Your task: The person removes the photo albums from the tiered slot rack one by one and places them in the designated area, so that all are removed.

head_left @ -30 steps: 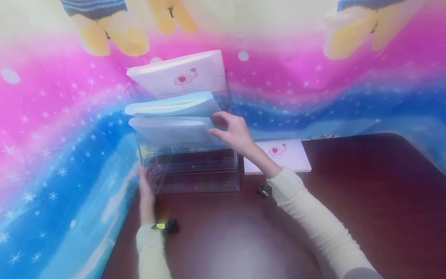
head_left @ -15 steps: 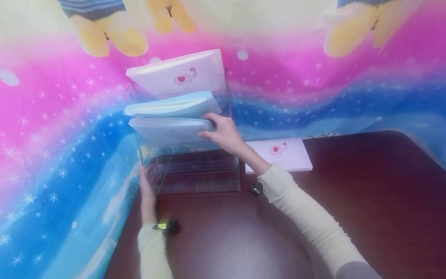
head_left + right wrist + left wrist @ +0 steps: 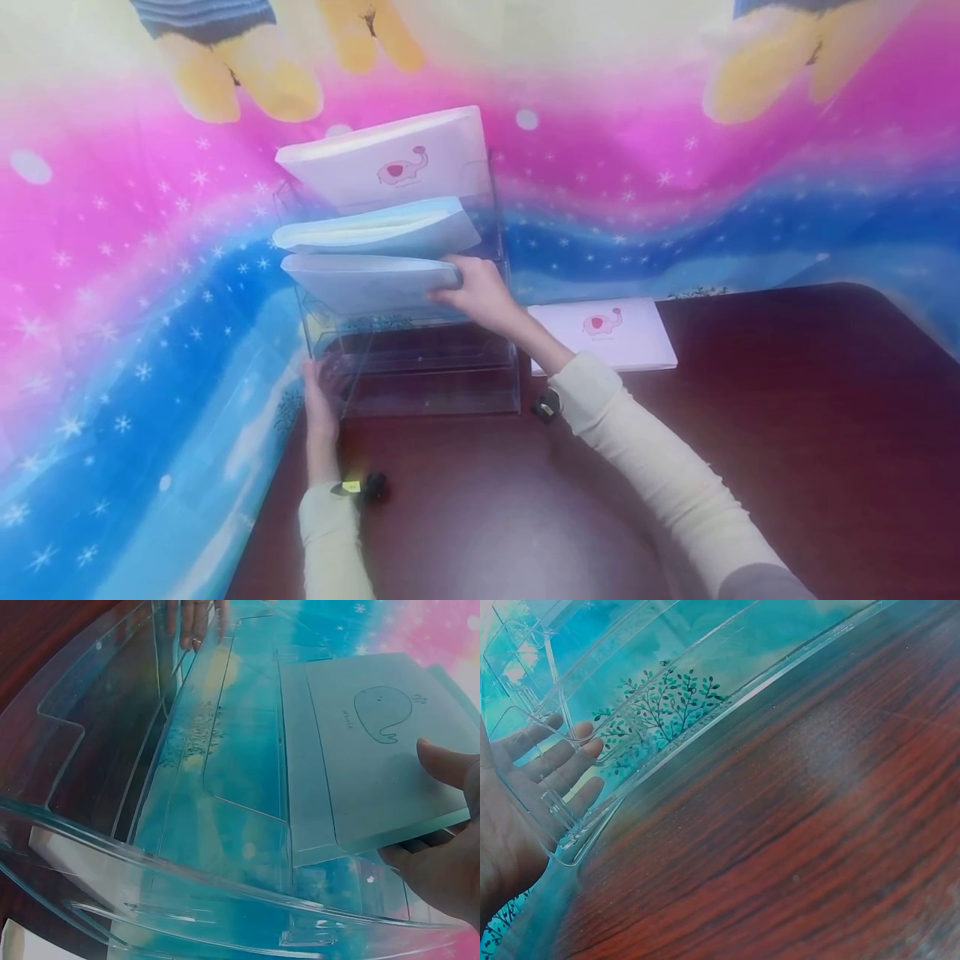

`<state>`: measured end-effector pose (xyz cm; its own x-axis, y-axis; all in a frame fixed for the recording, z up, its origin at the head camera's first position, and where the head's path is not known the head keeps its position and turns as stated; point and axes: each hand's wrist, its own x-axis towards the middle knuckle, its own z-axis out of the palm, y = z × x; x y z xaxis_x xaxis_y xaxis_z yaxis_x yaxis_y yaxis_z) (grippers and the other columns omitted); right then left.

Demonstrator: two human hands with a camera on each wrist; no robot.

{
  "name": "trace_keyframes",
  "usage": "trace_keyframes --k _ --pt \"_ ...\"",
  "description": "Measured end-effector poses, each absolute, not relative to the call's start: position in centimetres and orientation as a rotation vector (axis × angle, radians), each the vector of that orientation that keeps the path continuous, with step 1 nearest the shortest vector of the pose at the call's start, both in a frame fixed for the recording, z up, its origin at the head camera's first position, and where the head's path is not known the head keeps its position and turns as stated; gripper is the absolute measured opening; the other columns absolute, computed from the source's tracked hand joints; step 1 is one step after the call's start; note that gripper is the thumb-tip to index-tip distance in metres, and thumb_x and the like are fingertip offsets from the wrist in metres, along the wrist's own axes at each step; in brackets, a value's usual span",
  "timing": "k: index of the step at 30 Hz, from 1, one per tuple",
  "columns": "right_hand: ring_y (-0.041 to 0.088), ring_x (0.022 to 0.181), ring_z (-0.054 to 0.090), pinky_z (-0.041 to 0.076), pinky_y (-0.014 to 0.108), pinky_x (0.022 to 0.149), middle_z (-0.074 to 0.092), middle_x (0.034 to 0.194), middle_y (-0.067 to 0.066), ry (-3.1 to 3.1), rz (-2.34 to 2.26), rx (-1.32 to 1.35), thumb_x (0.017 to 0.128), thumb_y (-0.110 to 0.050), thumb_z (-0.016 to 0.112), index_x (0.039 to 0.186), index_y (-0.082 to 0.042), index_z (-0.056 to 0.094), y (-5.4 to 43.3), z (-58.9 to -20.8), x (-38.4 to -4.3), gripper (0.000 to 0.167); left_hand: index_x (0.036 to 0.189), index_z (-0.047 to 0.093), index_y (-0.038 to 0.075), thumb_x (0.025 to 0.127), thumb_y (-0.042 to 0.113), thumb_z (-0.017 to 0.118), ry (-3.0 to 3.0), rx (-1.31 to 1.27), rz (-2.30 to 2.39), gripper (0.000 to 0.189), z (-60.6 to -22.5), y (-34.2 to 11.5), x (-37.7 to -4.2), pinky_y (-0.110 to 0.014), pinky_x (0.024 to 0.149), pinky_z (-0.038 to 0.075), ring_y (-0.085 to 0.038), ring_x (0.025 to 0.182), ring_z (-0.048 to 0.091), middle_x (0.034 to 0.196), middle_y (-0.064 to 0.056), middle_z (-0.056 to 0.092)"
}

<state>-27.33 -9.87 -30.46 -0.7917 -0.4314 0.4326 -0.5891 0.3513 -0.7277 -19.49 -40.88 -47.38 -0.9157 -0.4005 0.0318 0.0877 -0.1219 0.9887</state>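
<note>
A clear plastic tiered rack (image 3: 427, 407) stands on the table, with notebooks leaning in its upper tiers. My right hand (image 3: 480, 287) pinches the right edge of the lowest one, a light blue notebook (image 3: 352, 283). The right wrist view shows a whale drawing on that notebook's cover (image 3: 360, 742), the thumb on its front and the fingers behind. At the rack's lower left side is my left hand (image 3: 321, 408); in the left wrist view its fingers (image 3: 559, 761) spread against the clear plastic. Just behind stands another light blue notebook (image 3: 375, 227), and a white elephant notebook (image 3: 442, 162) occupies the top tier.
Right of the rack, a second white elephant notebook (image 3: 637, 337) lies flat on the dark red wooden table (image 3: 787, 417). A colourful printed cloth (image 3: 600, 167) hangs behind and along the left side. The rack's two lowest tiers hold no notebooks.
My right hand has moved slightly left and closed its grip on the right edge of the lowest blue notebook. The left hand stays at the rack's side.
</note>
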Motion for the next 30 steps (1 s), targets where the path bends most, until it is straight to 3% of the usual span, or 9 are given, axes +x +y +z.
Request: trace_keyframes --k 8,14,20,25,30 --pt "0.026 0.1 0.07 0.053 0.041 0.095 0.077 0.108 0.01 -2.478 1.307 0.96 0.087 -0.02 0.087 0.114 -0.003 0.075 -10.3 -30.0 -27.8 0.034 0.155 0.037 0.007 0.108 0.063 0.013 -1.795 0.367 -2.14 0.077 -47.2 -40.9 -19.6 -0.046 0.114 0.033 -0.031 0.139 0.045 0.145 -0.009 0.058" --pt "0.023 0.09 0.07 0.055 0.036 0.089 0.078 0.105 0.01 -2.452 1.228 1.023 0.088 -0.017 0.085 0.113 -0.004 0.077 -10.3 -30.3 -28.0 0.029 0.149 0.044 0.005 0.109 0.062 0.015 -1.765 0.335 -2.161 0.075 -47.1 -40.9 -19.5 -0.041 0.119 0.032 -0.03 0.139 0.046 0.134 -0.002 0.066" --pt "0.016 0.063 0.056 0.053 0.029 0.07 0.079 0.097 0.009 -2.349 1.159 1.088 0.09 -0.012 0.082 0.119 -0.007 0.078 -10.4 -30.7 -28.1 0.029 0.153 0.04 0.006 0.107 0.067 0.016 -1.784 0.356 -2.142 0.08 -47.4 -40.9 -19.5 -0.045 0.119 0.031 -0.032 0.14 0.046 0.143 -0.009 0.06" --pt "0.016 0.062 0.055 0.054 0.03 0.07 0.079 0.098 0.01 -2.269 1.134 1.059 0.09 -0.008 0.08 0.117 -0.006 0.079 -10.3 -31.0 -28.0 0.027 0.156 0.036 0.006 0.104 0.072 0.017 -1.827 0.337 -2.123 0.086 -47.6 -40.9 -19.7 -0.049 0.117 0.031 -0.033 0.139 0.045 0.15 -0.02 0.049" --pt "0.022 0.067 0.064 0.058 0.033 0.075 0.079 0.101 0.013 -2.185 1.145 1.062 0.091 -0.006 0.079 0.114 -0.003 0.078 -10.2 -31.8 -27.8 0.023 0.155 0.037 0.005 0.104 0.072 0.016 -1.828 0.346 -2.11 0.086 -47.5 -40.9 -19.7 -0.049 0.116 0.032 -0.033 0.138 0.046 0.147 -0.017 0.053"
